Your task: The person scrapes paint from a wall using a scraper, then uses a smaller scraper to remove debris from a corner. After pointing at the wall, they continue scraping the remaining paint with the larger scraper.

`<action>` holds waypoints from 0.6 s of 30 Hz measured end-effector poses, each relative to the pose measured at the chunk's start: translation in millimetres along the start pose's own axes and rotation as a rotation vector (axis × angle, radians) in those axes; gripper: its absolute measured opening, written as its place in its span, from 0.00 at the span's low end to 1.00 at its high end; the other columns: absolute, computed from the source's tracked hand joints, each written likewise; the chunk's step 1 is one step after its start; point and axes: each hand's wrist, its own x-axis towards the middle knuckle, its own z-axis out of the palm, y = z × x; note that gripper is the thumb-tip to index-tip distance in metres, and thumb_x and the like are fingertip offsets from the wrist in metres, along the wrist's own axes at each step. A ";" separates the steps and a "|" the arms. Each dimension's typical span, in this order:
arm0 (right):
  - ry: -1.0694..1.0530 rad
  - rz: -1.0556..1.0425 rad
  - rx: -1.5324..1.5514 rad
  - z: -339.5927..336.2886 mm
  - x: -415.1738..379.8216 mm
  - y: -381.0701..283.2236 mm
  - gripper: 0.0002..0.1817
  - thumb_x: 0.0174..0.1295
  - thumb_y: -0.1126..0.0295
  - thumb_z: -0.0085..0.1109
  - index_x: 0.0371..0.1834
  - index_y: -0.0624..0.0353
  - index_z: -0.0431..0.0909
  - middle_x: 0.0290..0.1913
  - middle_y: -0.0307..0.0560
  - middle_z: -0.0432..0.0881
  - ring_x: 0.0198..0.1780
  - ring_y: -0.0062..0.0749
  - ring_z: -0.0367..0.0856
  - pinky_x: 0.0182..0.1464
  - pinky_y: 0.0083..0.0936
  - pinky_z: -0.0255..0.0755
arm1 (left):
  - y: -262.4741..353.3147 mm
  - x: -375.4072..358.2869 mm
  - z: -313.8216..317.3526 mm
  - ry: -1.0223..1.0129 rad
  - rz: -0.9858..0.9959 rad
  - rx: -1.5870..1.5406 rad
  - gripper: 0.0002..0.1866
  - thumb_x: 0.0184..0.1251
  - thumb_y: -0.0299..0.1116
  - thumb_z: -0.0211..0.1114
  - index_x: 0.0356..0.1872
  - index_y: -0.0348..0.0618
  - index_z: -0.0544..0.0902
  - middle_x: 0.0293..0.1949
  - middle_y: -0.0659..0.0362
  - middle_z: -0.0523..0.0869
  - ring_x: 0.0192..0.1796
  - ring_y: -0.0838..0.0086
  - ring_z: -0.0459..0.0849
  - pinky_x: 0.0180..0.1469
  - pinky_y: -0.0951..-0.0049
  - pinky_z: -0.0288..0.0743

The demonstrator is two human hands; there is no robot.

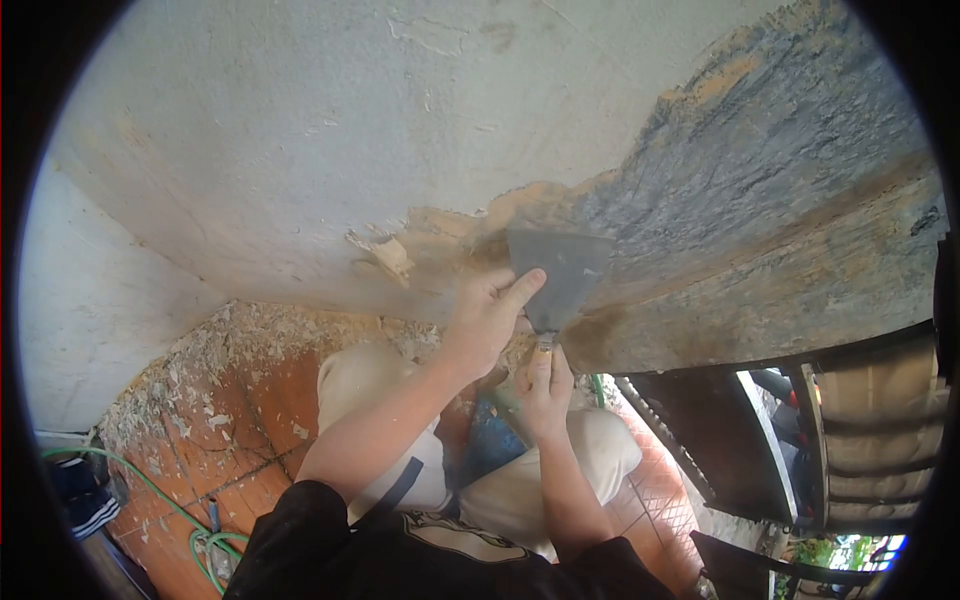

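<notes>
A wide putty knife (562, 272) has its broad grey blade up against the wall (330, 150), at the lower border of a stripped patch. My right hand (546, 392) is closed round its handle, below the blade. With my left hand (490, 318) I grip the left side of the blade, thumb lying on its face and the fingers mostly hidden behind. Left of the blade, a loose flap of paint (388, 256) curls off the wall. Tan and rough dark grey bare surface (760, 150) stretches to the upper right, bordering the pale paint.
Paint flakes (215, 400) litter the orange tiled floor (260, 400) along the wall's foot. A green hose (150, 482) runs over the tiles at the left. My bent knees are close beneath my hands. Dark-framed furniture or panels (700, 425) stand at the lower right.
</notes>
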 end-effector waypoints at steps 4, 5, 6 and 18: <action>-0.023 -0.017 0.063 5.6 7.9 -18.6 0.15 0.75 0.59 0.47 0.39 0.61 0.69 0.22 0.34 0.67 0.21 0.14 0.62 0.22 0.15 0.55 | 18.2 -1.1 2.8 -0.108 0.090 -0.064 0.13 0.73 0.32 0.60 0.43 0.28 0.82 0.38 0.54 0.87 0.36 0.75 0.87 0.38 0.73 0.84; -0.021 -0.007 0.062 2.8 3.9 -10.5 0.15 0.75 0.59 0.47 0.39 0.61 0.69 0.22 0.34 0.67 0.21 0.14 0.62 0.22 0.15 0.55 | 12.2 -1.3 -2.6 -0.087 0.063 -0.005 0.13 0.73 0.32 0.60 0.44 0.28 0.82 0.38 0.55 0.87 0.36 0.75 0.87 0.38 0.74 0.84; -0.012 0.019 0.050 1.1 4.0 4.3 0.15 0.75 0.58 0.47 0.39 0.61 0.69 0.22 0.34 0.67 0.21 0.14 0.62 0.22 0.15 0.55 | 10.4 1.9 -6.9 -0.073 0.047 0.062 0.13 0.73 0.32 0.60 0.44 0.28 0.82 0.39 0.55 0.87 0.36 0.76 0.87 0.38 0.74 0.84; 0.050 0.018 0.085 13.1 9.7 -3.1 0.16 0.75 0.58 0.48 0.37 0.61 0.69 0.23 0.34 0.67 0.21 0.14 0.63 0.22 0.14 0.56 | 17.0 4.9 -2.8 -0.031 0.072 0.185 0.12 0.72 0.32 0.61 0.41 0.29 0.83 0.39 0.55 0.87 0.36 0.79 0.85 0.34 0.78 0.81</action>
